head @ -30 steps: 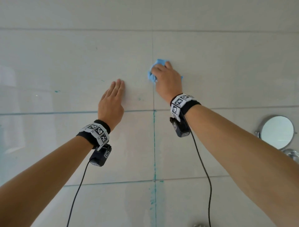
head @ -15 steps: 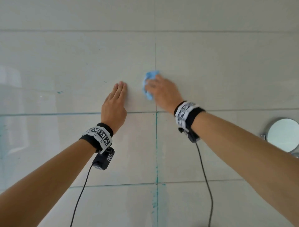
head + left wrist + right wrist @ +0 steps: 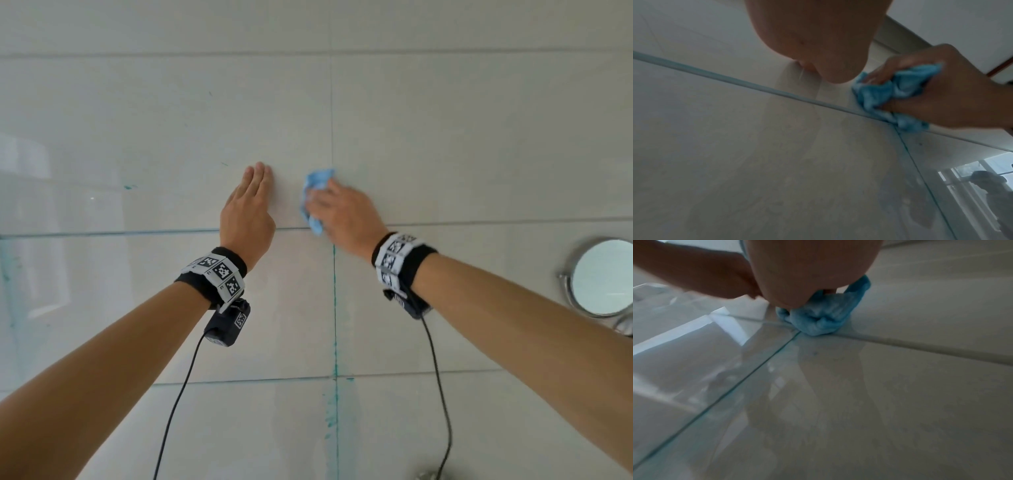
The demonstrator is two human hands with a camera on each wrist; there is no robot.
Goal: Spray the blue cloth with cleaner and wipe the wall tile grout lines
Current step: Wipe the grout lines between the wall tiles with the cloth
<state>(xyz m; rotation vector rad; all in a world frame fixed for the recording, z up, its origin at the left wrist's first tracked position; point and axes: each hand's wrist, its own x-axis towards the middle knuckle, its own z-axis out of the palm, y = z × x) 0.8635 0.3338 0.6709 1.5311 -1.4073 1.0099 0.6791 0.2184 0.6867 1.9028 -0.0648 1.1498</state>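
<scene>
- Since the earlier frame, right hand (image 3: pixel 346 214) and blue cloth (image 3: pixel 314 198) have travelled down the vertical grout line (image 3: pixel 334 308) to its crossing with the horizontal grout line (image 3: pixel 137 232); left hand (image 3: pixel 247 209) remains flat on the wall tile (image 3: pixel 171 137).
- Head view: right fingers are motion-blurred; cloth shows above and left of them, its remainder hidden under the palm. Left fingers are straight, together, holding nothing. Round mirror (image 3: pixel 603 277) is cut off at the right edge.
- Left wrist view: heel of the left hand (image 3: pixel 818 40) blocks its own fingers. Right hand (image 3: pixel 953 91) curls fingers and thumb around the bunched cloth (image 3: pixel 890 94), pressed at the grout junction.
- Right wrist view: palm (image 3: pixel 809 269) hides the fingers; cloth (image 3: pixel 822 318) bulges beneath it, touching the crossing. Picture is soft.
</scene>
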